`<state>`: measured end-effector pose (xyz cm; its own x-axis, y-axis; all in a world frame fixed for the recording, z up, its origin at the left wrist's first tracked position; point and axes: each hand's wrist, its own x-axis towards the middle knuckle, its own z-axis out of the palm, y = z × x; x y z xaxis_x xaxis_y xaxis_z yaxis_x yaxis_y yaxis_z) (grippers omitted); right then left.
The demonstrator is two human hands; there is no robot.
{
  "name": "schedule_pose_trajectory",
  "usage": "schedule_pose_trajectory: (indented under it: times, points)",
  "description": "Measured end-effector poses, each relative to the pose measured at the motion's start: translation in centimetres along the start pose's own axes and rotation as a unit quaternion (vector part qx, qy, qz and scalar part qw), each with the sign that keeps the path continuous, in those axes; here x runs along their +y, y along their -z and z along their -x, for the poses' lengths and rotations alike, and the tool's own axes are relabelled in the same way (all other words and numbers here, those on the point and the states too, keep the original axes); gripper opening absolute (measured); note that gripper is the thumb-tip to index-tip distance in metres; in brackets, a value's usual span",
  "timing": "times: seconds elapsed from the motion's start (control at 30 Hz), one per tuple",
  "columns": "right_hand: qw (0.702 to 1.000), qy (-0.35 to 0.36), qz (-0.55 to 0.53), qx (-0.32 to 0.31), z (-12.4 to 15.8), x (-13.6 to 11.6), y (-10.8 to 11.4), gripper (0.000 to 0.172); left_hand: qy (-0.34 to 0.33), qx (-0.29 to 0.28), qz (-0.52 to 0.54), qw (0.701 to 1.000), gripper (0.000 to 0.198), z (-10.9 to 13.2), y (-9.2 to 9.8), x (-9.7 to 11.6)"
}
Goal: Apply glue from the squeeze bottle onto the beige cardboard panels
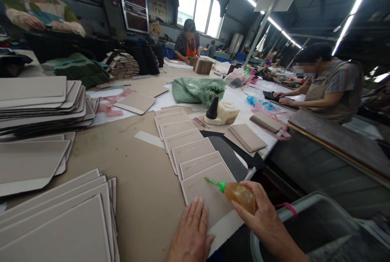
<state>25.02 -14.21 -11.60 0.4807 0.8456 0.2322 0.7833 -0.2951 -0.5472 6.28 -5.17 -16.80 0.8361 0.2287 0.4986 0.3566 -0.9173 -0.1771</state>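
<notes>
My right hand (258, 203) is wrapped round a glue bottle (240, 197) of amber liquid with a green nozzle. The nozzle tip hangs at the nearest beige panel (210, 191), where a thin line of glue shows; whether it touches, I cannot tell. Flat on the lower left corner of that panel lies my left hand (193, 229), fingers stretched out and holding nothing. Behind it, several overlapping beige panels (193, 148) run away from me in a staggered row, and some bear similar glue lines near their upper edges.
Stacks of beige panels (55, 229) fill the left side. Beyond the row stand a cream block with a black cone (224, 111), small tweezers (201, 123) and a green bag (195, 89). A bin (301, 213) is at the right. Co-workers (329, 83) work around the table.
</notes>
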Motion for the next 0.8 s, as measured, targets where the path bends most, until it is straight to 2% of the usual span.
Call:
schedule_pose_trajectory:
  times: [0.2,0.4,0.53,0.7,0.8]
  points:
    - [0.999,-0.018,0.016,0.027,-0.3,1.5,1.0,0.034,-0.012,0.05,-0.011,0.999,0.037,0.5,-1.4,-0.1]
    - [0.998,-0.023,0.038,0.049,-0.9,3.4,1.8,0.034,-0.023,0.105,-0.023,0.994,0.036,0.4,-2.1,-0.3]
    - [0.996,-0.033,0.035,0.07,-1.2,4.2,2.1,0.034,-0.052,0.101,-0.041,0.993,0.037,1.0,-3.3,-0.6]
    - [0.997,-0.044,0.002,0.065,-0.7,3.2,2.2,0.033,-0.086,0.084,-0.05,0.991,0.043,2.0,-5.2,-1.0]
    - [0.995,-0.068,-0.062,0.034,0.1,1.4,1.7,0.032,-0.086,0.071,-0.046,0.993,0.041,1.9,-4.7,-1.1]
